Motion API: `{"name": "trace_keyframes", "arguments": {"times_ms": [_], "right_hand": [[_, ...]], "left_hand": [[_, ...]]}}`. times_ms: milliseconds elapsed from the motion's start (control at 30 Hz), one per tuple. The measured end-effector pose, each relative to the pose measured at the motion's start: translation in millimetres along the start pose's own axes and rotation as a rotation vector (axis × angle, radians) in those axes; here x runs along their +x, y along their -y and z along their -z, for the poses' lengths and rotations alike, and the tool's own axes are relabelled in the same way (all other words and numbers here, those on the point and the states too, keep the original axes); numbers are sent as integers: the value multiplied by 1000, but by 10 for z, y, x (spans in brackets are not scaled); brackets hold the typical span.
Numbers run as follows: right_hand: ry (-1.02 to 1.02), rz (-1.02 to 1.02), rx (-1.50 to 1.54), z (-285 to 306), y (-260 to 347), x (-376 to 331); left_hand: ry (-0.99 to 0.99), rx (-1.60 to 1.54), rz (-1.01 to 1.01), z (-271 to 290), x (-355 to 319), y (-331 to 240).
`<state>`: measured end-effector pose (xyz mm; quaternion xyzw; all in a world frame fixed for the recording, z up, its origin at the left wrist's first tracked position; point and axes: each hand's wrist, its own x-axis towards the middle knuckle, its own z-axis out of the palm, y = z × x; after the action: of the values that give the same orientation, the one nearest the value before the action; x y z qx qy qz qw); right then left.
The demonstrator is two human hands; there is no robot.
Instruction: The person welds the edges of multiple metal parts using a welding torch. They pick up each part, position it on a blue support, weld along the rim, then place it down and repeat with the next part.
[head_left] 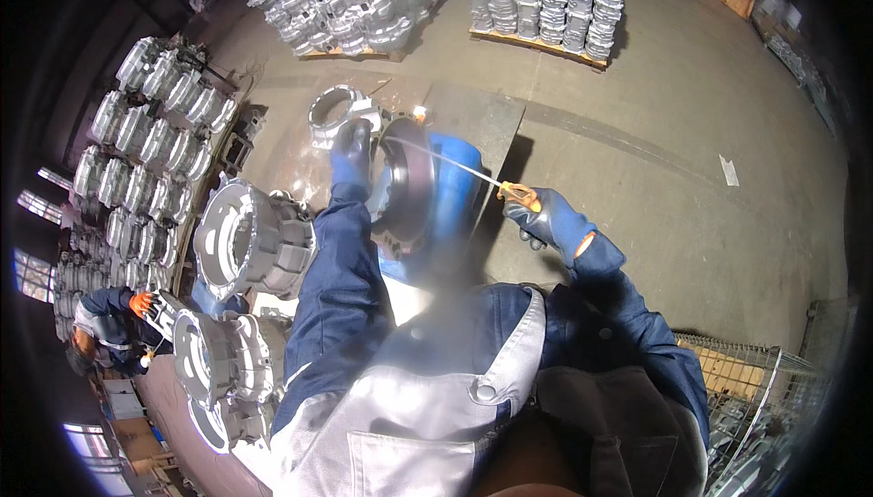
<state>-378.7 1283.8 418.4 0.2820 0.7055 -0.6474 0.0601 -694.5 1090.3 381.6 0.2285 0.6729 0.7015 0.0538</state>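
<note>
In the middle, a large round metal housing (389,190), dark inside, stands on its side against a blue support (455,179). My left hand (351,150), in a black and blue glove, closes on the housing's far upper part, beside a ring-shaped opening (333,108). Its fingertips are partly hidden. My right hand (546,218), gloved alike, is wrapped round the orange handle of a long thin metal-shafted tool (466,167). The shaft reaches left across the blue support to the housing's upper rim; whether its tip touches metal I cannot tell.
More bell-shaped housings (259,238) stand close by my left arm. Pallets of stacked castings (546,1) rise at the back and left. A co-worker (105,315) in orange gloves works at far left. A wire cage (746,379) is at right, near a dark table edge (496,124).
</note>
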Motion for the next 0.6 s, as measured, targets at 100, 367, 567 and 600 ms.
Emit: {"name": "trace_keyframes", "arguments": {"times_ms": [100, 367, 567, 600], "right_hand": [[123, 85, -37, -9, 45, 122], [124, 60, -175, 54, 162, 237], [63, -10, -189, 15, 165, 237], [95, 22, -211, 9, 167, 241]], "left_hand": [[-36, -139, 82, 52, -19, -10], [-16, -62, 15, 80, 78, 129], [-18, -66, 86, 82, 56, 89], [-26, -71, 95, 79, 48, 74]]}}
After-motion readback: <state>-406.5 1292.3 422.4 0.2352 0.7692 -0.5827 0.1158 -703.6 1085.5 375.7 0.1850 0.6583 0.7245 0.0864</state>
